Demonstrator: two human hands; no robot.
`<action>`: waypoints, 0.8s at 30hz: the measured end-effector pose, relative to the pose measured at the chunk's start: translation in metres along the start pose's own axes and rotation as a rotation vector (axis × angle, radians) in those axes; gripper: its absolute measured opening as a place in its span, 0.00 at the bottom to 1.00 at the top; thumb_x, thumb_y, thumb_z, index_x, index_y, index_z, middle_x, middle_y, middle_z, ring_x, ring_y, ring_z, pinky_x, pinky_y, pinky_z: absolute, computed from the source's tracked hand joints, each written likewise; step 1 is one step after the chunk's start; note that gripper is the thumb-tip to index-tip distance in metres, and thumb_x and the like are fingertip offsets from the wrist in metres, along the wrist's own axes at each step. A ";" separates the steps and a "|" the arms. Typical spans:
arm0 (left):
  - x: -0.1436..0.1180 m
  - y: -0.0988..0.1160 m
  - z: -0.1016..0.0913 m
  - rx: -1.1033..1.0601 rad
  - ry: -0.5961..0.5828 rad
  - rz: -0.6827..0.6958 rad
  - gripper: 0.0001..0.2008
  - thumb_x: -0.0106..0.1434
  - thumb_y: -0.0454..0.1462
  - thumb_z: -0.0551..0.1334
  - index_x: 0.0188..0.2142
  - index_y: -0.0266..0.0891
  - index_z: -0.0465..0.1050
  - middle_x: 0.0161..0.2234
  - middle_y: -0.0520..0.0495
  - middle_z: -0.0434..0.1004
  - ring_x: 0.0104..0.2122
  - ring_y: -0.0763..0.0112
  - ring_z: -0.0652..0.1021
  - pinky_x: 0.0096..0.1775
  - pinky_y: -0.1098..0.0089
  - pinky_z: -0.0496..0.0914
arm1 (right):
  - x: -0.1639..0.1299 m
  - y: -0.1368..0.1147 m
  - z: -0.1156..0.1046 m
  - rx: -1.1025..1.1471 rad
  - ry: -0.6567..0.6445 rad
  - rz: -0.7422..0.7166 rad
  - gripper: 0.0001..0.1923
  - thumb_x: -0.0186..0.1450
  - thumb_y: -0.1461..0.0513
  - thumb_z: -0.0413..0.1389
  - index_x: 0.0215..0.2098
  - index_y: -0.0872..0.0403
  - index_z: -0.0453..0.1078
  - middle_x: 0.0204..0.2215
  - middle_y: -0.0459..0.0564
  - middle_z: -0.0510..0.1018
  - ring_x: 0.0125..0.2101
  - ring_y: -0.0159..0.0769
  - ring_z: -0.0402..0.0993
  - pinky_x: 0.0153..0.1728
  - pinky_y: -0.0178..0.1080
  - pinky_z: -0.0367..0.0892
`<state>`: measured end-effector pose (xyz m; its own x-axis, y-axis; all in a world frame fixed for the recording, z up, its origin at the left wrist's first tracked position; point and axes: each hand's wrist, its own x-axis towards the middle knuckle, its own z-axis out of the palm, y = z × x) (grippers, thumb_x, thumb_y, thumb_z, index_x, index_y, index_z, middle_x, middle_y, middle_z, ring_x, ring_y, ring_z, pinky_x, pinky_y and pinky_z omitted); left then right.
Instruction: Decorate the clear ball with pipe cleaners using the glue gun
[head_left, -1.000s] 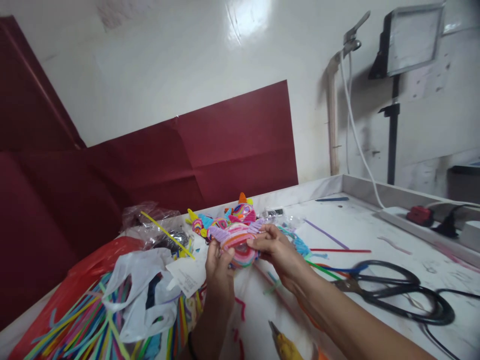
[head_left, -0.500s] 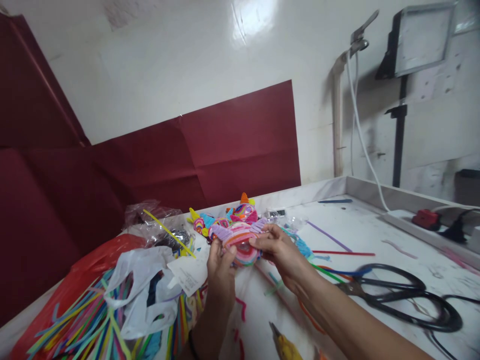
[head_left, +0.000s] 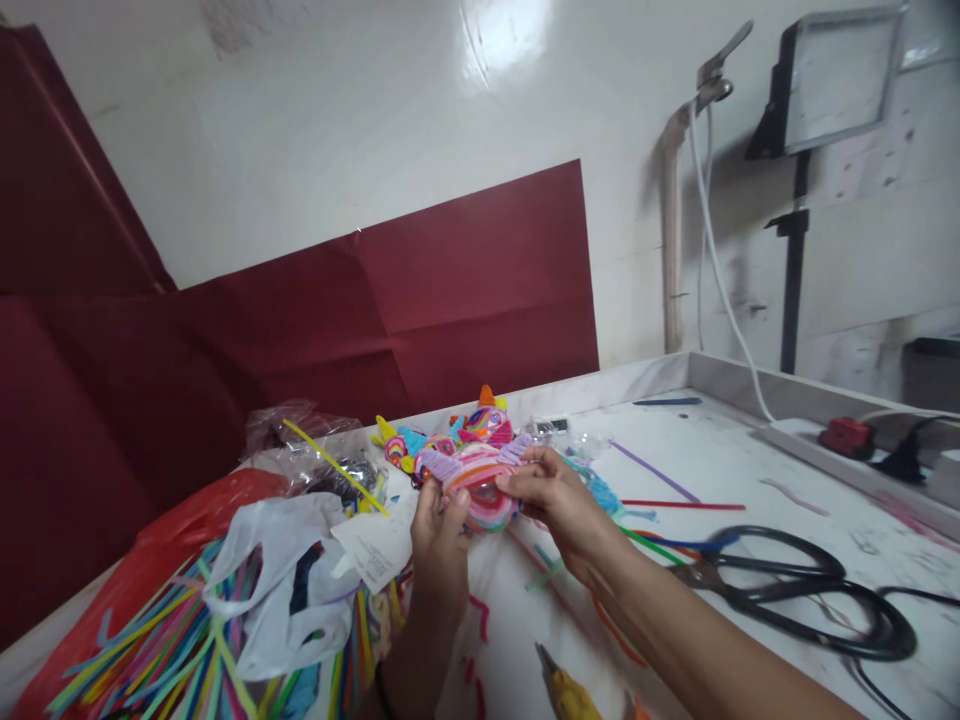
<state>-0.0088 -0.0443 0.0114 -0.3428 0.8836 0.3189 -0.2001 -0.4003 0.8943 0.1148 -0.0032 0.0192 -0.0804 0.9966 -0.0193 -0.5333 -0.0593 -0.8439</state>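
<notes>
Pinching a coiled pipe-cleaner disc [head_left: 480,492] between them just above the white table [head_left: 750,470], the left hand [head_left: 439,530] and right hand [head_left: 551,500] grip its opposite edges, while a white printed tag [head_left: 373,552] beside the plastic bag [head_left: 285,590] seems to bear writing too blurred to read.
</notes>
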 end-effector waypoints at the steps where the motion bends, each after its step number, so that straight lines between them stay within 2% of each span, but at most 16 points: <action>1: 0.000 0.000 0.000 0.001 0.004 -0.004 0.18 0.54 0.43 0.68 0.43 0.38 0.74 0.45 0.39 0.81 0.40 0.55 0.81 0.39 0.64 0.76 | 0.001 0.001 0.000 -0.001 -0.002 -0.003 0.29 0.39 0.64 0.71 0.38 0.51 0.66 0.21 0.37 0.74 0.21 0.30 0.69 0.23 0.33 0.59; 6: 0.001 -0.006 -0.002 -0.012 0.010 -0.018 0.16 0.57 0.43 0.66 0.43 0.40 0.71 0.49 0.40 0.80 0.43 0.57 0.81 0.44 0.63 0.75 | 0.002 0.003 -0.001 -0.008 -0.011 -0.008 0.31 0.38 0.63 0.72 0.38 0.51 0.65 0.21 0.37 0.74 0.21 0.31 0.69 0.24 0.33 0.59; 10: 0.003 -0.009 -0.005 0.012 0.017 0.031 0.15 0.56 0.43 0.65 0.41 0.40 0.71 0.46 0.42 0.81 0.46 0.56 0.80 0.48 0.61 0.73 | 0.000 0.005 0.001 -0.011 -0.014 -0.015 0.30 0.38 0.63 0.70 0.38 0.50 0.65 0.22 0.38 0.74 0.22 0.31 0.69 0.25 0.34 0.59; 15: 0.003 -0.010 -0.007 0.057 0.009 0.063 0.12 0.59 0.41 0.62 0.42 0.41 0.71 0.44 0.42 0.81 0.44 0.57 0.80 0.47 0.62 0.73 | -0.005 0.005 0.004 0.017 -0.001 -0.039 0.27 0.41 0.63 0.69 0.37 0.50 0.64 0.21 0.37 0.72 0.22 0.31 0.67 0.26 0.34 0.59; 24: 0.005 -0.014 -0.009 0.070 0.025 0.064 0.13 0.58 0.41 0.62 0.42 0.40 0.72 0.44 0.42 0.81 0.45 0.56 0.80 0.48 0.62 0.73 | -0.011 0.000 0.003 -0.052 -0.042 -0.029 0.27 0.43 0.62 0.70 0.38 0.50 0.64 0.26 0.40 0.75 0.27 0.35 0.72 0.31 0.38 0.64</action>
<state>-0.0162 -0.0367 -0.0020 -0.3753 0.8504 0.3686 -0.1129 -0.4367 0.8925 0.1137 -0.0147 0.0212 -0.1017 0.9944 0.0274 -0.4916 -0.0263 -0.8704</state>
